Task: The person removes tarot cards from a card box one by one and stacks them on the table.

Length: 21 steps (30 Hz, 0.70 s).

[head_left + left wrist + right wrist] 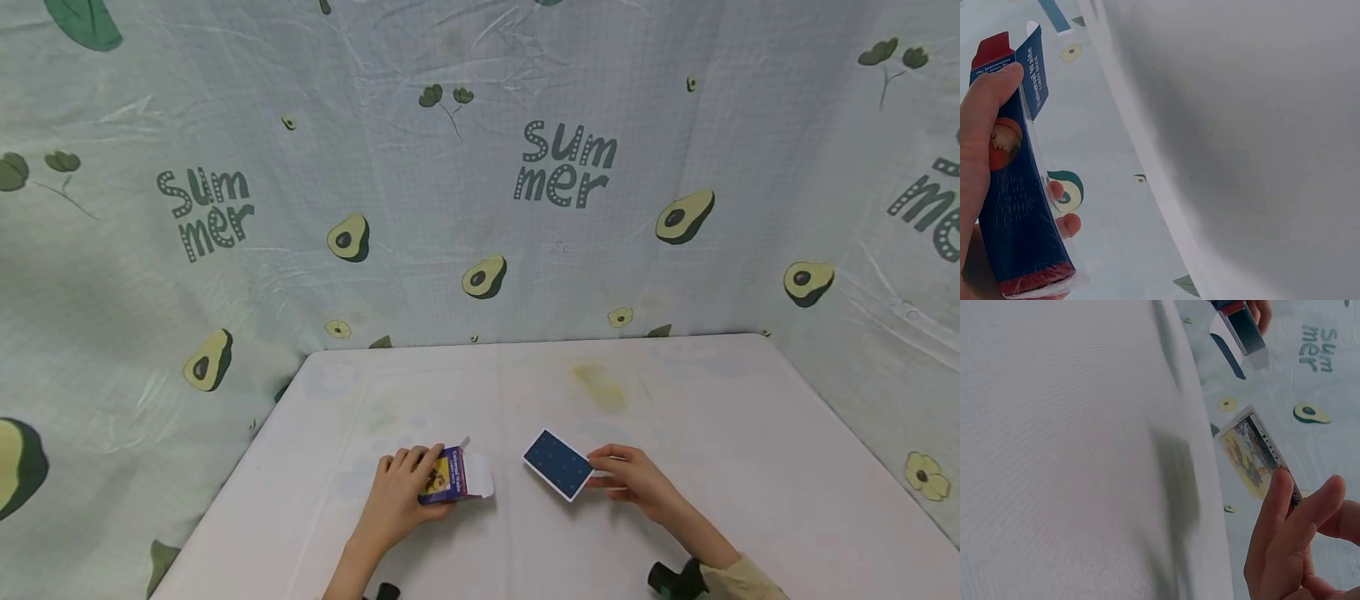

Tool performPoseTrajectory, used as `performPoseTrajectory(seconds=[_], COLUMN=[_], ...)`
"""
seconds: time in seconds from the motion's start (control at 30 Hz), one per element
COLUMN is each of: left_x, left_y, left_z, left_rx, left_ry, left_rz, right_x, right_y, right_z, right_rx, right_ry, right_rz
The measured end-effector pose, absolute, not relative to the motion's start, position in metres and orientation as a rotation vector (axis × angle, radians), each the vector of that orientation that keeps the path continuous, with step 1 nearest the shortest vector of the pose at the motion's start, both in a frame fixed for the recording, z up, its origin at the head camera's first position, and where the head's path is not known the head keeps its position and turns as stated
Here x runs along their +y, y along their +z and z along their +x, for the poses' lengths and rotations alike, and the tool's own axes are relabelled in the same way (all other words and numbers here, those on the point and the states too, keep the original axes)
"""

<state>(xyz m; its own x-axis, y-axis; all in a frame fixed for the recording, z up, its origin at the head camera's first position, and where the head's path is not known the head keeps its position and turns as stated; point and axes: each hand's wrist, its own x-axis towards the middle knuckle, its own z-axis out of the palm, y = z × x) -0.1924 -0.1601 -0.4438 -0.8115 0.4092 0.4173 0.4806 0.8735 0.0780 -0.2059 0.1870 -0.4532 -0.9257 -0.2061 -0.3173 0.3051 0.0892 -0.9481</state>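
My left hand [401, 498] grips a card box [456, 477] over the left of the white table, fingers over the far side and thumb on the near side. The box is blue and purple with a picture, and its end flaps stand open to the right; the left wrist view shows its narrow blue side [1022, 206] and clear wrap at the bottom. My right hand [637, 485] pinches a deck of cards [558, 465] by its right end, above the table. The dark blue back faces up; a printed picture face [1252, 453] shows from below in the right wrist view.
The white table [645, 383] has a yellowish stain beyond the cards. Behind and beside it hangs a pale sheet [420, 183] printed with avocados and lettering. A dark wrist camera [675, 579] sits by the right sleeve [742, 579].
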Motion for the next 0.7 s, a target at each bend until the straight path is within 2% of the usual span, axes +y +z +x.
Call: performPoseTrajectory(seconds=[0.7], left_x=[-0.158], left_y=[-0.440], left_z=[-0.194], left_rx=[-2.629], left_ry=[-0.278], left_rz=[-0.601], right_x=[0.167], right_y=[-0.461], right_z=[-0.218], right_rx=[2.001], right_ry=[-1.926], right_rz=[0.161])
